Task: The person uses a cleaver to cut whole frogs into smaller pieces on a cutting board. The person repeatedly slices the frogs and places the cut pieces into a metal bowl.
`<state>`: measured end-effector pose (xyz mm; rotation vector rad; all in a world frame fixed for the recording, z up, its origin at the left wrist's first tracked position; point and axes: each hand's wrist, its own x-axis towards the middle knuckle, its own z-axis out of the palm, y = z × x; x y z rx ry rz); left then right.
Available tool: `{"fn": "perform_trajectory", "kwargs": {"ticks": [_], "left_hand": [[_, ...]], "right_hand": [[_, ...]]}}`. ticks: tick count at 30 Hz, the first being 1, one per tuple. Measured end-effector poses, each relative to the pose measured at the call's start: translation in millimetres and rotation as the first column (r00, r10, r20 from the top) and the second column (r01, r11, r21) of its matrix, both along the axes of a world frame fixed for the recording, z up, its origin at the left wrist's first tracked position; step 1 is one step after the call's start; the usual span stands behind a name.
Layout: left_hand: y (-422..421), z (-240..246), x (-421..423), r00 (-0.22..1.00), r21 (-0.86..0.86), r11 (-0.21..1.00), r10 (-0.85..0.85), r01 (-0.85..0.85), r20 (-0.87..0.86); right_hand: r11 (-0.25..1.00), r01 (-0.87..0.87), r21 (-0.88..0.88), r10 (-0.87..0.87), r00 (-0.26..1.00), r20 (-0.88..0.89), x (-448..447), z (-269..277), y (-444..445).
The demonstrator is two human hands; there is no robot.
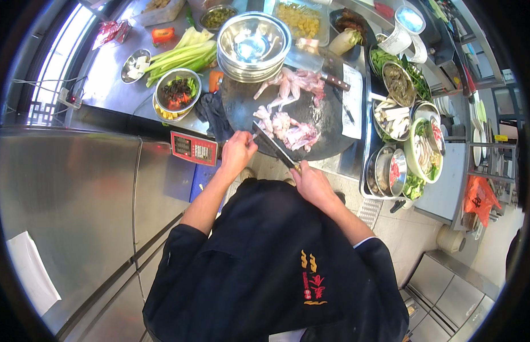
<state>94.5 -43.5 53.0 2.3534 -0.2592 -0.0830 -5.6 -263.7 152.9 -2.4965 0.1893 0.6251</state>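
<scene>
My right hand grips the handle of a kitchen knife, its blade slanting up and left over the front edge of a round dark chopping board. By the blade's tip is my left hand, fingers curled and pinched together; whether anything small is between them cannot be made out. Just beyond the blade lie pale pink raw meat pieces on the board. Behind them rests a skinned carcass with long thin legs. A cleaver with a wooden handle lies at the board's far side.
Stacked steel bowls stand on the board's back left. Left are celery stalks, a bowl of chopped vegetables, a dark cloth and a red scale. A printed paper slip and ingredient bowls are at right.
</scene>
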Motion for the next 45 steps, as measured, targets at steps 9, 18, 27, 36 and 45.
{"fn": "perform_trajectory", "kwargs": {"ticks": [9, 18, 27, 36, 45], "left_hand": [[5.9, -12.4, -1.4, 0.958, -0.119, 0.991, -0.03, 0.067, 0.286], [24.8, -8.9, 3.5, 0.965, -0.108, 0.978, 0.197, -0.181, 0.173], [-4.7, 21.8, 44.6, 0.998, -0.185, 0.982, 0.044, -0.037, 0.036], [-129.5, 39.7, 72.8, 0.759, 0.403, 0.669, -0.642, 0.624, -0.11], [-105.2, 79.1, 93.2, 0.67, -0.259, 0.684, -0.726, 0.682, -0.155]], "right_hand": [[0.99, 0.049, 0.133, -0.076, 0.976, 0.203, -9.6, 23.8, 10.4], [0.997, 0.04, 0.064, -0.047, 0.992, 0.119, -16.5, -12.4, 0.1], [0.997, 0.071, -0.018, -0.067, 0.982, 0.176, -44.8, 2.9, -29.8], [0.993, 0.014, -0.118, 0.025, 0.946, 0.322, -88.1, -17.3, -51.9], [0.998, -0.059, -0.007, 0.059, 0.96, 0.275, -87.8, -21.9, -60.9]]}}
